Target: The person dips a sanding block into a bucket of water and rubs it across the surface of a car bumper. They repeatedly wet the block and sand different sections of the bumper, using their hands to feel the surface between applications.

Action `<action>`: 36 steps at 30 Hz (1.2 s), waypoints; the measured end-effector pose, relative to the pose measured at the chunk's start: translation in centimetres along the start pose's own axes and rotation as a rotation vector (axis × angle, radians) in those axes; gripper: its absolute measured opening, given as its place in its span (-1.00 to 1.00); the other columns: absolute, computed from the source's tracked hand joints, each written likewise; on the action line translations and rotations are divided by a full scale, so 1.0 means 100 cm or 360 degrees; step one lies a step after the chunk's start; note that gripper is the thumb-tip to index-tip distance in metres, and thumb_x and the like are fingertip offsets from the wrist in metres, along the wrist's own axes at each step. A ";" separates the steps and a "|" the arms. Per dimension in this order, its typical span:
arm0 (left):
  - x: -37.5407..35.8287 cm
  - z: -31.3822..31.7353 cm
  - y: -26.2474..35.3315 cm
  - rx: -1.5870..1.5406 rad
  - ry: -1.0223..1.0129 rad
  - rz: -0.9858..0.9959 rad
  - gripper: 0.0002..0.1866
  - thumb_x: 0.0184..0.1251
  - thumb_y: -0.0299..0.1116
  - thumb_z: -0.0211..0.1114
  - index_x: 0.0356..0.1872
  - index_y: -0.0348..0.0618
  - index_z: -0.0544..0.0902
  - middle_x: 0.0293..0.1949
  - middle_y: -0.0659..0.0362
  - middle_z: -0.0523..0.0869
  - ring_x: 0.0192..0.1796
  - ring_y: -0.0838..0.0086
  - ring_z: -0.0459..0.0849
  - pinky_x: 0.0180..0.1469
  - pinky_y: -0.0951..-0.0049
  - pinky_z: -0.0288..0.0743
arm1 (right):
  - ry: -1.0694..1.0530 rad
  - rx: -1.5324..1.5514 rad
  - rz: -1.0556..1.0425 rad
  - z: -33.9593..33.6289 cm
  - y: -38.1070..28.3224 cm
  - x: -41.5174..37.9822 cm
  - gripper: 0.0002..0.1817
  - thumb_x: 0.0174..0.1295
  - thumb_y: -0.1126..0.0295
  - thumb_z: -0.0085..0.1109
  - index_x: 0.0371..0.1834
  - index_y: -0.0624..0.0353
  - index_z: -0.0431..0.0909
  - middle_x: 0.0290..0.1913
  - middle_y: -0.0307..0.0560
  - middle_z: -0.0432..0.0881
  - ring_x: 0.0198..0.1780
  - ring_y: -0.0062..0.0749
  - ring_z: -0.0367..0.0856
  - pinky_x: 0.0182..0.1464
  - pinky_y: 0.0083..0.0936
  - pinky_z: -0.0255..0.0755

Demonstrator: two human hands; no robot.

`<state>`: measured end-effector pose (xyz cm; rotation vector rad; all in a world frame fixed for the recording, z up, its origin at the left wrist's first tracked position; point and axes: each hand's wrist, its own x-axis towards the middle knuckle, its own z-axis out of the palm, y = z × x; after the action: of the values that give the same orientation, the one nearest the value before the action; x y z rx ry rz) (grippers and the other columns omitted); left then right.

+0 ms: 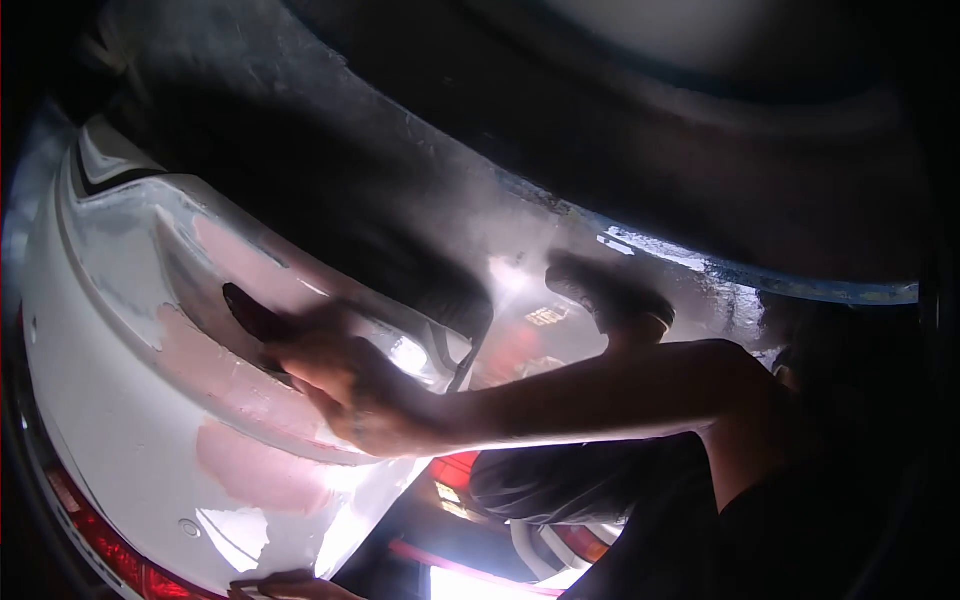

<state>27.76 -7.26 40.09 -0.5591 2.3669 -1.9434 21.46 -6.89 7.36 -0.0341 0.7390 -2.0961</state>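
Note:
A white car bumper [110, 330] fills the left side, with dull pink filler patches [260, 465] and grey sanded areas on it. My right hand [350, 390] is closed around a dark, flat sanding block [255, 315], pressed to the bumper over a pink patch. The fingers are somewhat blurred, and part of the block is hidden beneath them. At the bottom edge my left hand [290, 585] lies against the bumper with its fingers stretched out; the frame cuts off much of it.
A red tail light [110, 540] runs along the lower left. A shoe [600, 290] rests on the grey floor [440, 170]. Another red light [455, 468] shows below my forearm. A large dark rounded form with a blue rim [830, 290] spans the upper right.

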 end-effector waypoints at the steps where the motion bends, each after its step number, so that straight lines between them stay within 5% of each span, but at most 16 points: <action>1: -0.002 -0.001 -0.001 -0.0026 -0.0049 -0.0099 -0.81 0.51 -0.29 0.19 -0.06 -0.16 0.64 0.02 0.03 0.66 -0.10 0.20 0.69 -0.04 0.10 0.70 | 0.0003 0.0089 0.0049 -0.009 -0.005 -0.014 -0.71 0.32 0.68 0.10 0.10 0.32 0.55 -0.10 0.18 0.60 0.05 0.08 0.57 0.12 -0.09 0.50; 7: -0.010 0.004 0.001 -0.0069 0.0017 -0.0019 -0.77 0.51 -0.31 0.22 0.05 -0.16 0.65 0.09 0.02 0.67 -0.02 0.14 0.69 0.03 0.01 0.68 | 0.0142 -0.0032 0.0052 0.011 -0.010 0.024 -0.81 0.38 0.62 0.09 0.02 0.33 0.57 -0.13 0.20 0.59 -0.01 0.04 0.57 0.09 -0.13 0.50; 10: -0.008 0.004 -0.008 -0.0052 -0.0001 -0.0155 -0.84 0.51 -0.29 0.26 -0.09 -0.15 0.67 0.01 0.03 0.69 -0.07 0.18 0.68 -0.01 0.00 0.66 | -0.0037 -0.0078 0.0268 -0.003 -0.013 0.025 -0.74 0.37 0.60 0.18 0.11 0.26 0.62 -0.11 0.20 0.70 -0.01 0.03 0.67 0.06 -0.17 0.55; 13: -0.003 0.005 0.003 0.0062 0.0047 -0.0224 -0.82 0.52 -0.28 0.23 -0.18 -0.16 0.66 -0.06 0.03 0.69 -0.14 0.20 0.68 -0.07 0.05 0.65 | 0.0084 -0.0018 0.0057 0.000 -0.011 -0.002 -0.67 0.38 0.58 0.18 0.20 0.20 0.62 0.01 0.12 0.72 0.09 0.00 0.67 0.19 -0.18 0.57; 18: 0.004 -0.002 0.006 -0.0110 0.0029 0.0045 -0.79 0.54 -0.27 0.15 -0.21 -0.17 0.64 -0.11 0.01 0.69 -0.19 0.20 0.68 -0.11 0.09 0.66 | 0.0223 -0.0129 0.0067 0.019 -0.010 0.033 -0.73 0.37 0.61 0.12 0.12 0.26 0.56 -0.02 0.20 0.61 0.08 0.07 0.59 0.10 -0.07 0.48; 22: 0.003 0.001 0.010 -0.0158 -0.0005 -0.0036 -0.78 0.54 -0.27 0.13 -0.21 -0.18 0.63 -0.12 0.00 0.69 -0.20 0.18 0.68 -0.11 0.07 0.66 | -0.0080 0.0068 0.0090 0.005 -0.012 0.015 -0.69 0.38 0.60 0.07 0.17 0.29 0.54 -0.03 0.18 0.58 0.09 0.05 0.54 0.14 -0.10 0.45; 24: 0.007 0.001 0.020 0.0026 0.0069 0.0209 -0.78 0.54 -0.27 0.12 -0.17 -0.20 0.63 -0.10 -0.01 0.68 -0.17 0.15 0.68 -0.09 0.03 0.67 | 0.0301 -0.0117 -0.0174 0.024 -0.008 0.024 -0.68 0.35 0.63 0.05 0.16 0.33 0.52 -0.06 0.22 0.57 0.03 0.11 0.55 0.13 -0.06 0.45; 28: -0.019 0.018 -0.043 -0.0140 0.0022 0.0050 -0.72 0.55 -0.22 0.15 -0.02 -0.23 0.64 0.05 -0.07 0.64 0.01 0.06 0.66 0.06 -0.03 0.64 | 0.0007 -0.0096 -0.0084 0.019 -0.007 0.052 -0.67 0.34 0.66 0.05 0.16 0.35 0.51 -0.01 0.27 0.56 0.07 0.11 0.56 0.19 -0.08 0.46; 29: -0.010 0.005 -0.017 0.0044 0.0031 0.0162 -0.68 0.57 -0.18 0.14 0.02 -0.23 0.64 0.10 -0.09 0.63 0.09 0.04 0.64 0.11 -0.08 0.60 | 0.0020 -0.0078 -0.0065 0.016 -0.009 0.033 -0.73 0.38 0.67 0.01 0.11 0.35 0.52 -0.01 0.25 0.56 0.12 0.07 0.53 0.20 -0.07 0.45; 30: -0.006 -0.001 -0.005 -0.0036 -0.0034 0.0132 -0.65 0.60 -0.16 0.09 0.06 -0.24 0.62 0.12 -0.08 0.62 0.06 0.03 0.65 0.10 -0.11 0.58 | 0.0365 0.0055 -0.0113 0.036 0.003 0.013 -0.76 0.39 0.69 -0.02 0.08 0.35 0.52 -0.01 0.26 0.56 0.13 0.07 0.52 0.20 -0.09 0.46; 33: 0.000 0.000 0.008 -0.0152 -0.0027 0.0006 -0.63 0.62 -0.13 0.06 0.09 -0.23 0.61 0.08 -0.09 0.62 0.00 0.04 0.65 0.03 -0.08 0.59 | 0.0138 -0.0032 0.0021 0.016 -0.019 0.034 -0.73 0.41 0.69 -0.02 0.11 0.34 0.54 0.04 0.22 0.57 0.14 0.05 0.53 0.25 -0.19 0.46; 36: 0.004 0.001 0.003 0.0042 0.0047 0.0269 -0.62 0.63 -0.10 0.05 0.06 -0.23 0.60 -0.01 -0.06 0.65 -0.10 0.11 0.66 -0.07 0.01 0.64 | -0.0221 -0.0111 0.0210 0.010 -0.021 0.052 -0.70 0.37 0.71 0.01 0.14 0.34 0.52 0.07 0.21 0.55 0.16 0.05 0.53 0.27 -0.22 0.45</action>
<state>27.31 -7.47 39.88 -0.3197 2.3171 -1.9190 16.99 -10.44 7.99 -0.1632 0.7111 -1.9213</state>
